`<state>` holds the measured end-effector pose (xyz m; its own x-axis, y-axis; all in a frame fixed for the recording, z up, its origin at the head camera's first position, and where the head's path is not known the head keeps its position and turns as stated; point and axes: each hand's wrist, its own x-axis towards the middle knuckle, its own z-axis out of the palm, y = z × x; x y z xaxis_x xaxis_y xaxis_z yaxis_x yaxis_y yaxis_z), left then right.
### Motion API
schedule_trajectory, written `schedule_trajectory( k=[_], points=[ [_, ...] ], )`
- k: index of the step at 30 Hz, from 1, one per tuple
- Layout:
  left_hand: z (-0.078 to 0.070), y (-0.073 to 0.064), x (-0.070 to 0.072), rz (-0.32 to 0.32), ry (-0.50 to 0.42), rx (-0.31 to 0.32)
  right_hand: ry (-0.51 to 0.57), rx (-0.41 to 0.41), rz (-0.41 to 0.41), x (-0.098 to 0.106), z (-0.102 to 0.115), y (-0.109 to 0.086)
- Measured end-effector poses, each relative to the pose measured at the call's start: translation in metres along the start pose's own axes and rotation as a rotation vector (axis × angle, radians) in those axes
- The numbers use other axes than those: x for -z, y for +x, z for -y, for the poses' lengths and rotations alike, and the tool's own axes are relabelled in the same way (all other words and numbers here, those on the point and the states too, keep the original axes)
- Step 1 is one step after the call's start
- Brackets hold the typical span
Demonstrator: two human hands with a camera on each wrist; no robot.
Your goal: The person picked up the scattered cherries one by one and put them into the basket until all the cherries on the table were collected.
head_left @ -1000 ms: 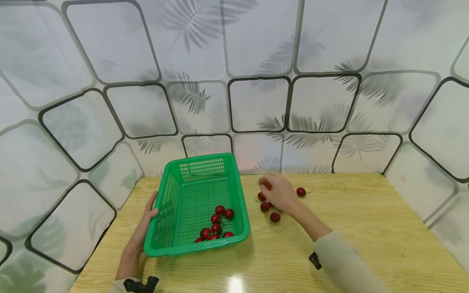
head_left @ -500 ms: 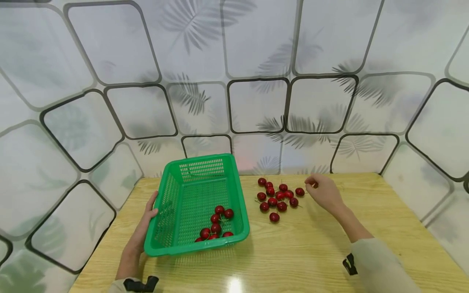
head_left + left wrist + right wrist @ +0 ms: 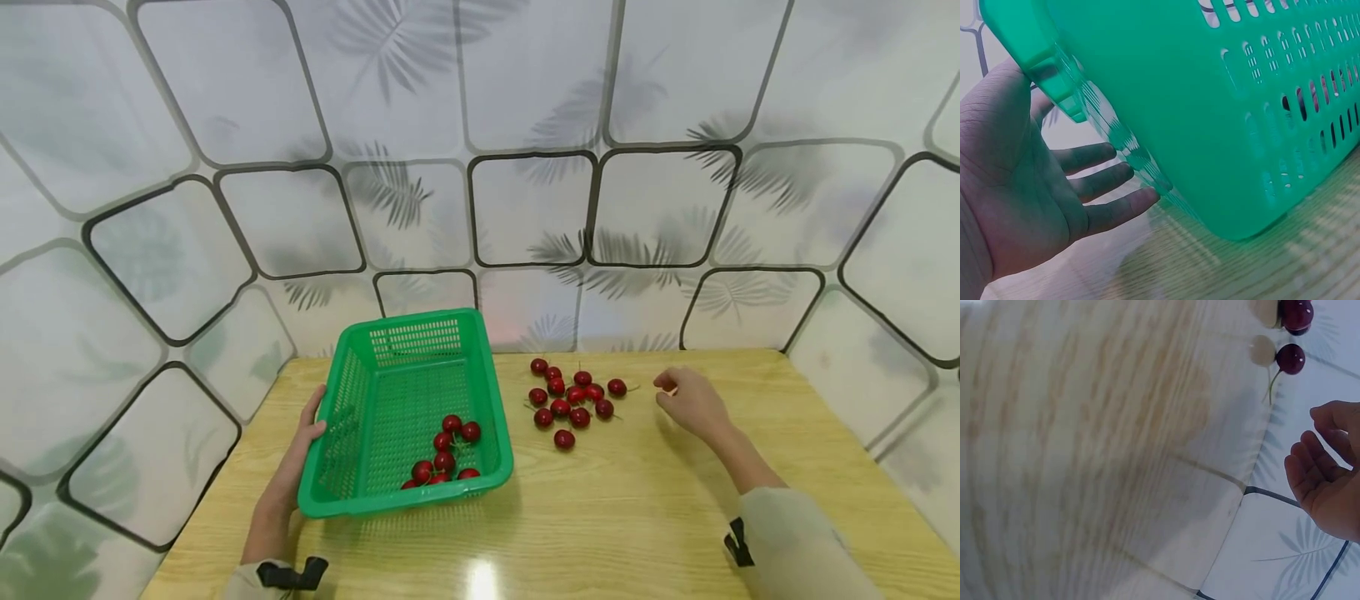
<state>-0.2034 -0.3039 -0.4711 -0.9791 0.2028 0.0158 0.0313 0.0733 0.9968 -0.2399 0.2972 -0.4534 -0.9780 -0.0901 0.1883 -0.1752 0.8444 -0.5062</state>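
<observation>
My left hand [image 3: 298,440] holds the left rim of a green plastic basket [image 3: 405,392]. In the left wrist view, the thumb goes over the rim and the other fingers [image 3: 1113,212] lie along the outside wall. Several red cherries [image 3: 444,461] with stems sit in the basket's near right corner. To its right, a loose cluster of cherries [image 3: 559,408] lies on the table. My right hand [image 3: 693,407] hovers right of the cluster, fingers loosely curled and holding nothing. The cherry [image 3: 617,387] closest to it is apart from its fingertips, its stem pointing right.
The wooden table [image 3: 615,517] ends at a wall covering [image 3: 532,212] with leaf and rounded-square patterns. This covering also runs along both sides. A black strap [image 3: 738,542] sits at the right sleeve, another strap [image 3: 292,575] at the left.
My right hand was over the cherries, then drew back to the right, uncovering the cluster, and moved slightly farther right. The left hand and basket stay in place.
</observation>
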Motion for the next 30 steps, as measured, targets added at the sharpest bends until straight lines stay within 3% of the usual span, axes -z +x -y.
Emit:
schedule_trajectory(
  k=[8, 16, 25, 30],
  points=[
    [-0.001, 0.0, 0.0, 0.0, 0.005, 0.014, -0.026, -0.027, 0.054, -0.002, -0.009, 0.002],
    [-0.001, 0.0, 0.002, -0.011, 0.015, 0.024, -0.079, -0.074, 0.209, -0.015, -0.008, 0.008],
    [0.001, -0.004, 0.001, -0.017, 0.019, 0.02, -0.189, -0.033, 0.214, -0.034, 0.007, 0.016],
    [-0.001, -0.002, 0.0, -0.011, 0.006, 0.016, -0.231, -0.053, 0.219, -0.037, 0.014, 0.016]
  ],
)
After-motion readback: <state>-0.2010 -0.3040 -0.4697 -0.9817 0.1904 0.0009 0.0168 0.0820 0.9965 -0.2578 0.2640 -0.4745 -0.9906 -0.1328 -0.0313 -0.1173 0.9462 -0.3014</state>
